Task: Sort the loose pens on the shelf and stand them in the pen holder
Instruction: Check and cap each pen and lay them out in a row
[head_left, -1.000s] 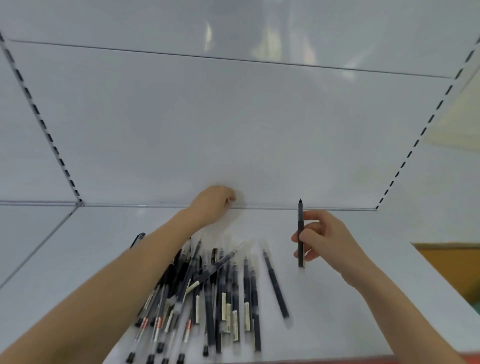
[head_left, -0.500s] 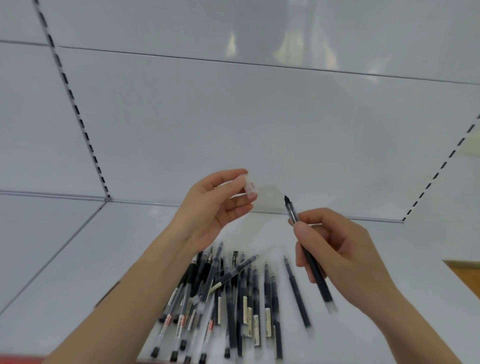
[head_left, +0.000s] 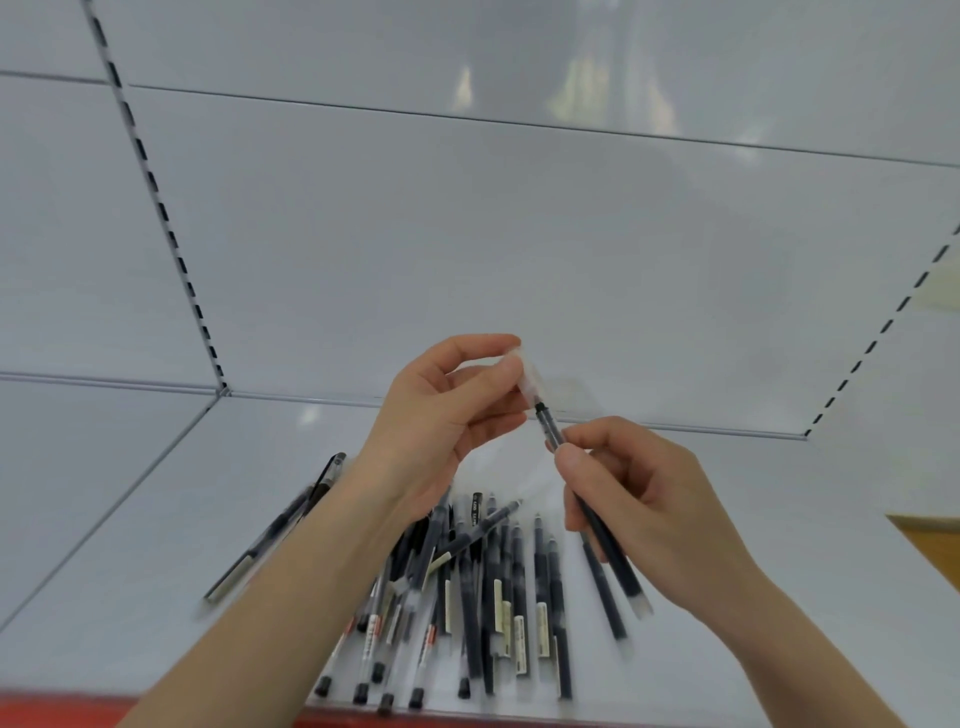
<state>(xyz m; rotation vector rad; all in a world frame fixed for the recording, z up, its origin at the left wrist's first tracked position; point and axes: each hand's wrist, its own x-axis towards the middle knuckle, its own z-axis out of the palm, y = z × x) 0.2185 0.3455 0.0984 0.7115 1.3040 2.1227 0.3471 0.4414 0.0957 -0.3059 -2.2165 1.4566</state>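
My right hand (head_left: 644, 509) grips a dark pen (head_left: 602, 535) by its barrel, tip pointing up and left. My left hand (head_left: 447, 421) pinches a clear pen cap (head_left: 530, 376) between thumb and fingers, and the pen's tip is at the cap's mouth. Below both hands, several loose dark pens (head_left: 493, 587) lie in a pile on the white shelf (head_left: 130, 545). One more pen (head_left: 275, 530) lies apart at the left of the pile. No pen holder is in view.
The shelf has a white back panel (head_left: 467, 249) and slotted uprights at left (head_left: 156, 192) and right (head_left: 872, 343). A red front edge (head_left: 62, 709) runs along the shelf at the bottom. An orange-brown surface (head_left: 930, 545) shows at far right.
My left hand lifted from the back of the shelf with the clear cap. My right hand tilted its pen and brought the tip up to the cap. The camera shifted left and down.
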